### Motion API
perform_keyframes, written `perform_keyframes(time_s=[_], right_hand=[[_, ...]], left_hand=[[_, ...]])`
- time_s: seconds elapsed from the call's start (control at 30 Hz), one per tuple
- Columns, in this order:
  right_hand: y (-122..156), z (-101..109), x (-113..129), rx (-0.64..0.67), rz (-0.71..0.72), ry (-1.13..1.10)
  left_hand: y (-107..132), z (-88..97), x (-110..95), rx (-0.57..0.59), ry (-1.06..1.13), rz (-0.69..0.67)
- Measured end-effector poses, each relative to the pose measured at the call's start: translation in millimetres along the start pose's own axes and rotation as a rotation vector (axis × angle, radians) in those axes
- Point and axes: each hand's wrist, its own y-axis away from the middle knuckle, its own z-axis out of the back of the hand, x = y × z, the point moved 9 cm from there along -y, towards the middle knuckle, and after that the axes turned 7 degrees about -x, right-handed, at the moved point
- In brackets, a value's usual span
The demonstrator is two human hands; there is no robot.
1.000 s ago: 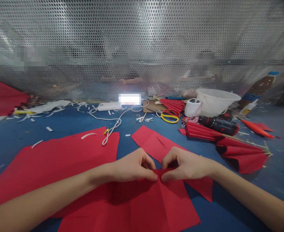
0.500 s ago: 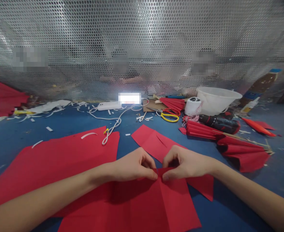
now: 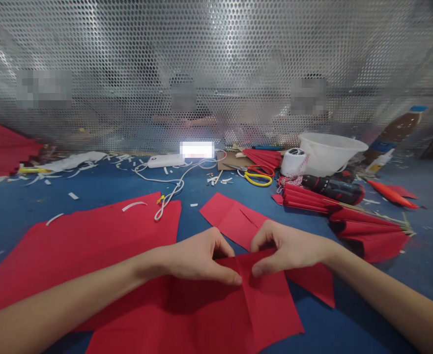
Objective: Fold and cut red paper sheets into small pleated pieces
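A creased sheet of red paper [image 3: 216,314] stands partly raised off the blue table in front of me. My left hand [image 3: 201,258] pinches its upper edge, thumb on the near face and fingers behind. Just to the right, my right hand [image 3: 286,250] grips the same edge with thumb and fingers. A vertical fold runs down the sheet between my two thumbs. Beyond my hands lies a smaller red paper piece [image 3: 225,216] with a slit in it, partly covered by the right hand. At left, a large red sheet [image 3: 101,231] lies flat under my left forearm.
A white cable [image 3: 179,184] runs from a white power bank [image 3: 165,161]. Scissors [image 3: 258,178], a thread spool [image 3: 293,162], a white bowl [image 3: 330,152], a dark power tool [image 3: 334,189] and pleated red paper [image 3: 371,231] lie right. Perforated metal [image 3: 216,64] walls the back; a bottle [image 3: 396,132] leans there.
My left thumb has slid slightly down the paper's near face. My right hand has moved a little to the right, widening the gap between the thumbs.
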Motion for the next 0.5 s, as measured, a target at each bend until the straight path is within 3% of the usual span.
perform_keyframes(time_s=[0.23,0.5], right_hand=[[0.0,-1.5,-2.9,0.038,-0.031,-0.012],[-0.7,-1.8,1.2,0.038,0.027,-0.011]], left_hand=[[0.4,0.8,0.1,0.008,-0.014,0.005],[0.0,1.3,1.9,0.007,-0.01,0.028]])
